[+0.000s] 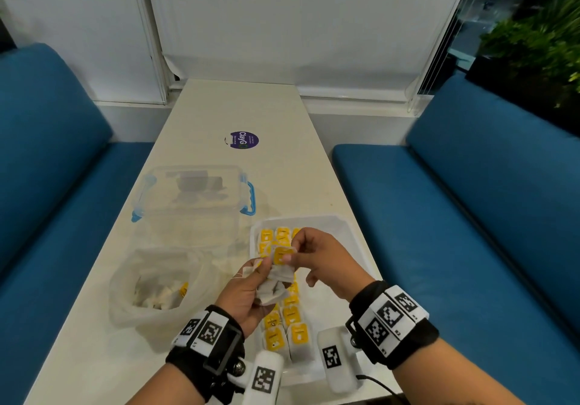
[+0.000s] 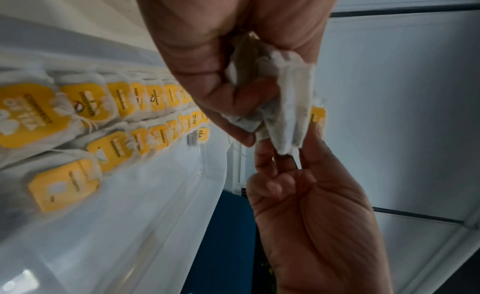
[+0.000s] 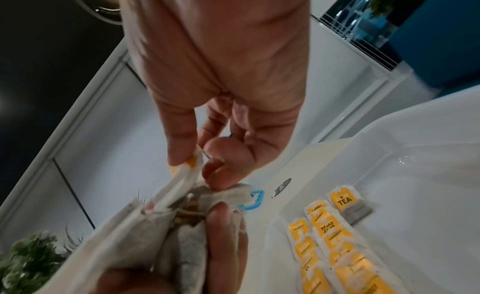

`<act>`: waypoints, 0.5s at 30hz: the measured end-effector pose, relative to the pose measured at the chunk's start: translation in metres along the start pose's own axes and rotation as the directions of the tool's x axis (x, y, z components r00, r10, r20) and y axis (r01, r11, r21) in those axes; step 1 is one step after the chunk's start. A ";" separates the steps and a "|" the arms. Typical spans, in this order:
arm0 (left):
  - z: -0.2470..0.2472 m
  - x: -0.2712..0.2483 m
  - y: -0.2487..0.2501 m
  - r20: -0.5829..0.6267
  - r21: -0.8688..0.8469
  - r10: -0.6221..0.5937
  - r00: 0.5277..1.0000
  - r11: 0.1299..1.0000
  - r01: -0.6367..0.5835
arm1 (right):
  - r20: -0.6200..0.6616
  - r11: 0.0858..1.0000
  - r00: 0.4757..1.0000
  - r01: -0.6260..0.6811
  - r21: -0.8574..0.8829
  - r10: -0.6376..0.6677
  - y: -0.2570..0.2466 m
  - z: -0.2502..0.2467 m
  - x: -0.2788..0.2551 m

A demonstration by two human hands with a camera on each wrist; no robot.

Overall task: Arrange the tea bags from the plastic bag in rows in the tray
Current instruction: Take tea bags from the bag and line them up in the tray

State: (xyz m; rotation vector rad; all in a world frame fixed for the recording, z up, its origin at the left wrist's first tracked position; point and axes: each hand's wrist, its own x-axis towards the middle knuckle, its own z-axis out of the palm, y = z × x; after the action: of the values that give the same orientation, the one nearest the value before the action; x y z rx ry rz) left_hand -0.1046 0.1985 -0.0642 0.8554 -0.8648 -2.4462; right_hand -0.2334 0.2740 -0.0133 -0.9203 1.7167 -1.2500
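Over the white tray (image 1: 317, 217) my left hand (image 1: 266, 274) grips a small bunch of paper tea bags (image 1: 272, 291). My right hand (image 1: 290, 252) pinches one tea bag with a yellow tag (image 1: 281, 255) at the top of that bunch, between thumb and fingers. In the left wrist view the bunch (image 2: 288, 97) hangs from my left hand and the right fingers (image 2: 309, 154) hold its lower end. Two rows of yellow-tagged tea bags (image 1: 290, 316) lie along the tray's left side. The plastic bag (image 1: 157, 285), with more tea bags in it, sits left of the tray.
A clear lidded box with blue latches (image 1: 194, 194) stands behind the plastic bag. A purple round sticker (image 1: 241, 140) lies farther back on the narrow white table (image 1: 282, 115). Blue benches (image 1: 470, 216) flank both sides. The tray's right half (image 3: 415, 195) is bare.
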 end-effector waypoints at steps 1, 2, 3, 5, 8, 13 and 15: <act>0.000 0.002 0.001 -0.013 -0.014 -0.009 1.000 1.000 0.009 | -0.010 1.000 1.000 -0.001 0.031 0.001 0.000 -0.001 0.001; 0.000 0.003 0.002 -0.022 -0.020 -0.014 1.000 1.000 0.014 | -0.019 0.998 1.000 -0.003 0.056 0.004 -0.001 -0.002 0.002; 0.001 0.005 0.003 -0.031 -0.020 -0.018 0.999 1.000 0.018 | -0.029 0.997 1.000 -0.003 0.078 0.005 -0.002 -0.004 0.003; 0.002 0.007 0.004 -0.048 -0.019 -0.019 0.999 1.000 0.018 | -0.065 0.995 0.998 0.004 0.104 0.002 -0.003 -0.009 0.006; -0.002 0.012 0.005 -0.091 -0.003 -0.027 0.995 1.000 0.027 | -0.212 0.987 0.973 0.061 -0.148 -0.092 -0.002 -0.022 0.017; -0.007 0.016 0.006 -0.134 0.003 -0.038 0.990 0.999 0.038 | -0.341 0.900 0.933 -0.048 -0.433 -0.114 0.016 -0.050 0.044; -0.007 0.016 0.009 -0.143 0.004 -0.035 0.989 0.999 0.036 | -0.390 0.931 0.919 -0.091 -0.355 -0.059 0.027 -0.059 0.055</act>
State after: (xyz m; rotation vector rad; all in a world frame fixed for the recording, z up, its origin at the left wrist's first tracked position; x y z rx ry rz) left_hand -0.1097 0.1801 -0.0687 1.0425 -0.8122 -2.3787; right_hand -0.3115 0.2541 -0.0383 -0.9002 2.3354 -1.1804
